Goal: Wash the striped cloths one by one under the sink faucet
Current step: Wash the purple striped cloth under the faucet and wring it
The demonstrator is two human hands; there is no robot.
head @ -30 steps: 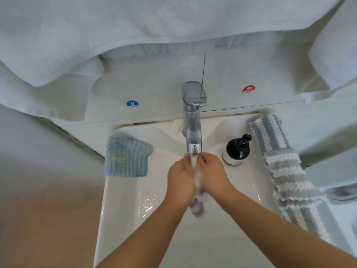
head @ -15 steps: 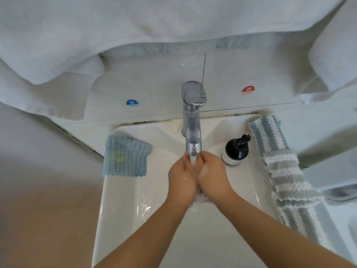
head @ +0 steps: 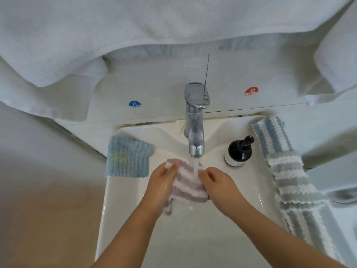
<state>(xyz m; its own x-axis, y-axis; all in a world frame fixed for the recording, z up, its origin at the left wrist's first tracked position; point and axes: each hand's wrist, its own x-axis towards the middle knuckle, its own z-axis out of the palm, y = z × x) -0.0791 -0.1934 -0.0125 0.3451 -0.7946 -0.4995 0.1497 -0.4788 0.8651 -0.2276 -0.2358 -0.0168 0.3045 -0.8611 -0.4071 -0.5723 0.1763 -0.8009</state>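
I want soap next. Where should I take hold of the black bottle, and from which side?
Grip the black bottle round its round body, coming from the right hand's side. It stands upright on the sink rim, and its pump head is small and sticks out sideways.

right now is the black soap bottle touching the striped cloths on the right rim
Apart. The head view shows a strip of bare white sink rim between the black soap bottle and the nearest blue and white striped cloth.
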